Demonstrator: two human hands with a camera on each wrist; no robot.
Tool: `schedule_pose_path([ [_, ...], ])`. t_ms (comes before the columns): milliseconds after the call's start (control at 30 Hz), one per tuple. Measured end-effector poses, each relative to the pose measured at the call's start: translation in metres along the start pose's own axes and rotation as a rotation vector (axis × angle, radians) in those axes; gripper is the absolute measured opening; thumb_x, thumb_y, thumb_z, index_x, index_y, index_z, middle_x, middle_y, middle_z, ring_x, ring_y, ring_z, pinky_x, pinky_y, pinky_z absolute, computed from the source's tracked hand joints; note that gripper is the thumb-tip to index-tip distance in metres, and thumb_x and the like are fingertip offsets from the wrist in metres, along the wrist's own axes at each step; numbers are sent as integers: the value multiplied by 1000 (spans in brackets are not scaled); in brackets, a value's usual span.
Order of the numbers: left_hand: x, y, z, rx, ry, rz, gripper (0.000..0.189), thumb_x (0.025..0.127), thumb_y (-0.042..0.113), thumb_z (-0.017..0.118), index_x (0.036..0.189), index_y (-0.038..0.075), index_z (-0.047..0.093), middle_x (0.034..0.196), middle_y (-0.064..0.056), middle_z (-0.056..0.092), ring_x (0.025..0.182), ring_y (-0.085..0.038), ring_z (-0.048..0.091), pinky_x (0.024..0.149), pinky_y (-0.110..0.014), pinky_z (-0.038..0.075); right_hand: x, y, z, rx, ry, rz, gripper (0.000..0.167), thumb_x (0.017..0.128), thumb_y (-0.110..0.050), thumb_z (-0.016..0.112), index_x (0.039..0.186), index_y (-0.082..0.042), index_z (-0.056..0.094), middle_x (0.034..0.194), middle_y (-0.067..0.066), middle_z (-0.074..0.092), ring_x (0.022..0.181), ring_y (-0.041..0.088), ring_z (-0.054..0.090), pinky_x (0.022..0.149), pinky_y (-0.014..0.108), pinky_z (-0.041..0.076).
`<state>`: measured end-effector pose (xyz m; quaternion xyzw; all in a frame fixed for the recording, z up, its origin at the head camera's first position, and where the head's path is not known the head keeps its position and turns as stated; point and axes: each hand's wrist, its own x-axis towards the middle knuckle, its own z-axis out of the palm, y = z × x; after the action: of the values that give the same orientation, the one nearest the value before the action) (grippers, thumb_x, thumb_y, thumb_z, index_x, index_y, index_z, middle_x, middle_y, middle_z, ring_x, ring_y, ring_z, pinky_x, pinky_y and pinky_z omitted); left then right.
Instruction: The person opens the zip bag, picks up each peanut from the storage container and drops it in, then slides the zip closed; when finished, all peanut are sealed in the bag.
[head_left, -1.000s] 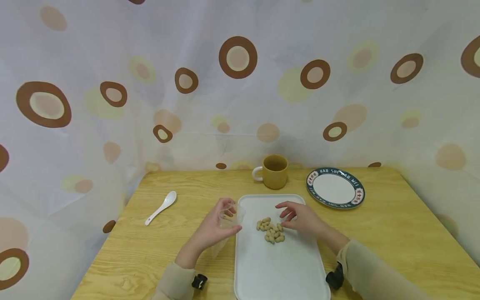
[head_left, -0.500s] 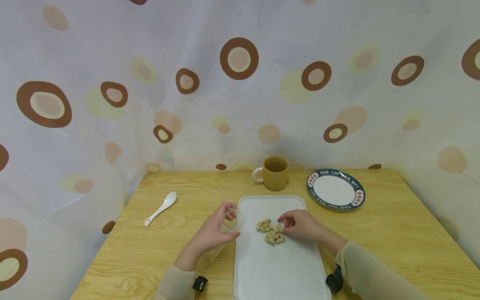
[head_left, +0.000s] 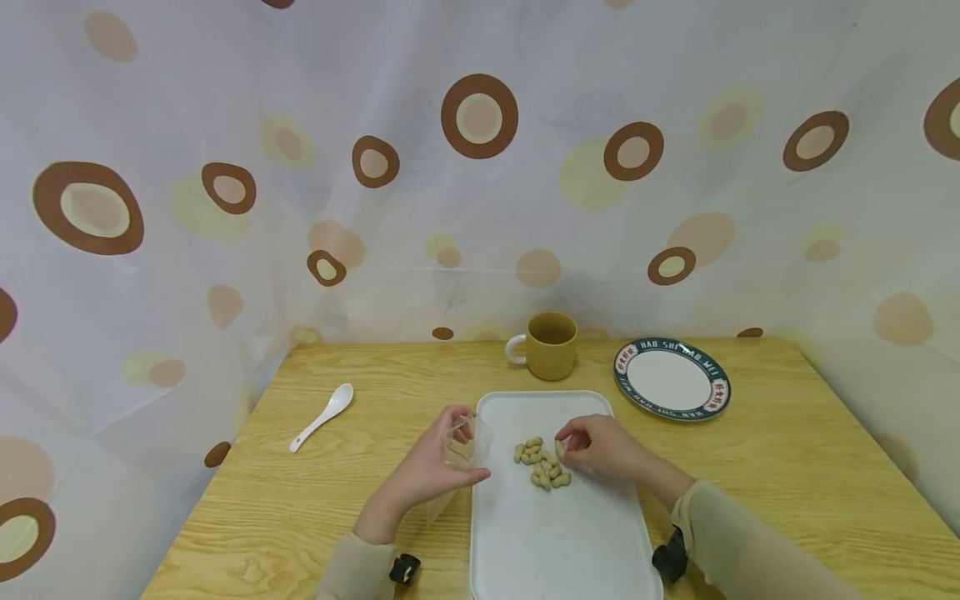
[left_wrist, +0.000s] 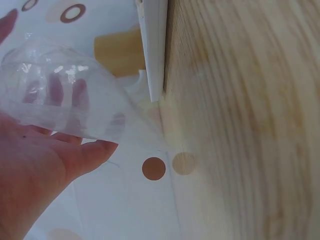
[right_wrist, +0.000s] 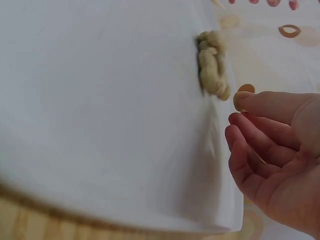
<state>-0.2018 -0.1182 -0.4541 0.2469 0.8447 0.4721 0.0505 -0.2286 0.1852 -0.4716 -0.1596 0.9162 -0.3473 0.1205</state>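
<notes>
My left hand (head_left: 435, 467) holds a clear plastic bag (head_left: 474, 446) at the tray's left edge, thumb and fingers spread round its open mouth. In the left wrist view the fingers show through the bag (left_wrist: 55, 95), whose lower end tapers to a point. A small pile of unshelled peanuts (head_left: 542, 465) lies on the white tray (head_left: 562, 537). Just right of the pile, my right hand (head_left: 606, 448) pinches one peanut (head_left: 560, 450) between thumb and fingers. That peanut is mostly hidden behind the thumb tip in the right wrist view.
Behind the tray stands a mustard-yellow mug (head_left: 551, 346) with a white handle. A green-rimmed plate (head_left: 670, 377) lies at the back right, and a white spoon (head_left: 322, 417) at the left. Patterned curtain (head_left: 480, 217) hangs round the wooden table (head_left: 757, 483).
The right hand has come down to the pile's right side, and its fingers have closed on a peanut. The left hand with the bag has shifted slightly to the right.
</notes>
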Motion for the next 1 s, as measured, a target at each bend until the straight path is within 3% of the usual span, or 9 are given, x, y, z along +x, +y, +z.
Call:
schedule_pose_path([
  [100,1,-1,0,11,-5,8,74,81,28,82,138,9,40,115,-8,55,109,-20,52,94,-42,44,1,-6,-4,42,24,9,22,87,-12,74,109,-10,71,84,-4,65,79,13,56,70,24,48],
  [333,0,-4,1,-17,-11,20,70,81,26,81,137,10,42,120,-7,55,110,-21,51,96,-49,44,0,-27,-10,131,65,-83,26,90,-14,71,115,-8,70,89,-2,70,82,12,62,71,23,51],
  [533,-1,-5,2,-31,-2,32,72,80,24,81,136,5,42,125,-16,55,112,-24,51,97,-52,44,-4,-50,-14,237,94,-101,27,91,-17,71,117,-9,70,91,1,69,84,15,64,73,24,53],
  [767,-3,-6,3,-24,14,21,71,80,23,82,136,6,43,126,-18,53,113,-25,50,96,-51,44,-5,-74,-6,367,93,-102,29,91,-16,71,119,-9,69,94,4,69,86,17,65,74,23,54],
  [1000,0,-2,5,-18,8,48,71,81,19,81,137,3,41,127,-20,51,115,-25,49,98,-50,44,-4,-90,2,410,89,-124,28,90,-13,71,117,-7,69,93,5,70,83,14,66,73,24,55],
])
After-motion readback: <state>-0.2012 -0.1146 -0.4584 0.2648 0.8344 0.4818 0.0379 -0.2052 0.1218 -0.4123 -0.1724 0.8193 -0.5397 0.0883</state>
